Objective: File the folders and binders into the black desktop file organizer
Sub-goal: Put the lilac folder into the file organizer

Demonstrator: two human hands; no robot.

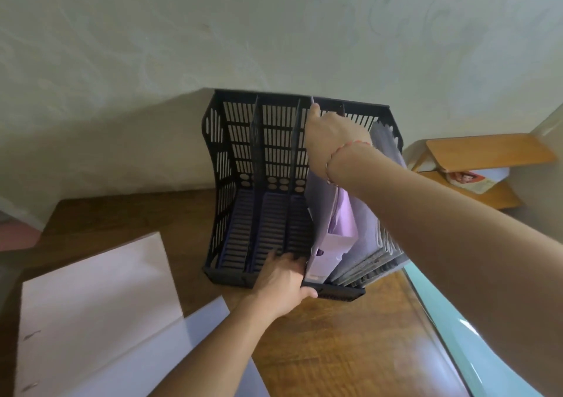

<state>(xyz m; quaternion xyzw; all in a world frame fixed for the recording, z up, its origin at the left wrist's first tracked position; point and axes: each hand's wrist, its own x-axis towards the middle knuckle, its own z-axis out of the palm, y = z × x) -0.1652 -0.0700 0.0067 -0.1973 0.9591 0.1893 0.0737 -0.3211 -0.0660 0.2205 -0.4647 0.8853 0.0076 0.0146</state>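
Note:
The black desktop file organizer stands on the wooden desk against the wall, with several upright slots. A purple binder stands in a slot right of the middle, next to grey-violet folders in the rightmost slots. My right hand reaches over the binder and pinches its top rear corner. My left hand rests on the organizer's front edge, fingers against the binder's lower spine. The three slots on the left are bare.
A pale pink folder and a light blue-grey folder lie flat on the desk at the lower left. A teal glossy edge runs along the desk's right side. A wooden shelf with papers stands at the right.

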